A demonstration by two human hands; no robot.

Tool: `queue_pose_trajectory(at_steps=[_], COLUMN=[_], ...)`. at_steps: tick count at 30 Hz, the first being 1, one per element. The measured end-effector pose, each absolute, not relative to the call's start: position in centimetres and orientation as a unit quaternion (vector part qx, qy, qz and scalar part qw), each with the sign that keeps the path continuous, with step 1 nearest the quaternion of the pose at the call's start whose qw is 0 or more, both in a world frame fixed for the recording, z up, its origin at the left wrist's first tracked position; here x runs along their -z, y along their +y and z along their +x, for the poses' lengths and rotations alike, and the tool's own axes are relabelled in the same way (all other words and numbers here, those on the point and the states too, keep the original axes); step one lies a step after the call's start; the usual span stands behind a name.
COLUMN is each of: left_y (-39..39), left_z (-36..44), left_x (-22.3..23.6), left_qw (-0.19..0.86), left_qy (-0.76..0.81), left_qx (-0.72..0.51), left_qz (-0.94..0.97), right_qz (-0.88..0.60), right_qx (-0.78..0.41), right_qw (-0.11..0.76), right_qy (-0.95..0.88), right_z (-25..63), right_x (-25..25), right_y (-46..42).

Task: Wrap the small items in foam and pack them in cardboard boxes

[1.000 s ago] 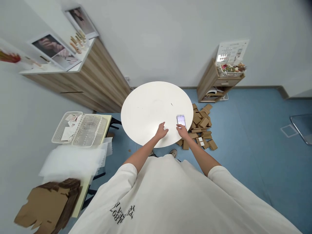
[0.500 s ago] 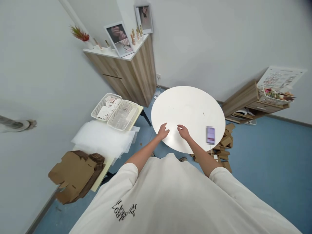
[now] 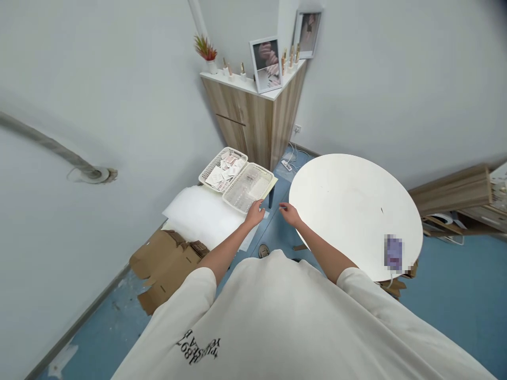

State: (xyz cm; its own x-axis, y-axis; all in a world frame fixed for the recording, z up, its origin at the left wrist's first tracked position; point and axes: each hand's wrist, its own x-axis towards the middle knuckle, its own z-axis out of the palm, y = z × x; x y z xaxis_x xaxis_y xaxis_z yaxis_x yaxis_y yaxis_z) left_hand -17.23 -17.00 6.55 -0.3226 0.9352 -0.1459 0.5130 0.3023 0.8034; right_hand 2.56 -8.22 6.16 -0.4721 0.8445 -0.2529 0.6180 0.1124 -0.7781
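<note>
My left hand (image 3: 255, 213) is open with nothing in it, in line with the near corner of a white plastic basket (image 3: 236, 210); whether it touches the basket I cannot tell. Beside the left rim of the round white table (image 3: 336, 211) is my right hand (image 3: 290, 213), its fingers loosely apart and holding nothing. A phone (image 3: 393, 253), blurred by pixels, lies at the table's right side. The basket near my left hand contains clear plastic pieces; a second basket (image 3: 203, 177) behind it has white cards and papers.
White foam sheets (image 3: 198, 214) and flattened brown cardboard boxes (image 3: 170, 266) lie on the left side table. A wooden cabinet (image 3: 253, 124) with framed pictures fills the corner. A power strip (image 3: 285, 165) with cables is on the floor. A wooden shelf (image 3: 455, 192) stands at right.
My view has swung left toward the side table. My right hand has left the phone and moved off to the left. Both hands now hover between the round table and the baskets.
</note>
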Motion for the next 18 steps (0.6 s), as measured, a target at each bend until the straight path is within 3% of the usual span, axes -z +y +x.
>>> queue_pose_trajectory(at_steps=[7, 18], left_y=[-18.8, -17.0], left_z=[-23.5, -25.3], left_x=[-6.7, -7.7], left_qw=[0.224, 0.264], left_qy=[0.785, 0.787], left_qx=[-0.208, -0.125], left_qz=[0.539, 0.544], right_qz=[-0.400, -0.329], right_qx=[-0.284, -0.165], right_qw=[0.017, -0.128], right_qy=[-0.871, -0.921], right_z=[-7.3, -14.0], right_x=[-7.6, -6.3], right_y=[-7.2, -5.1])
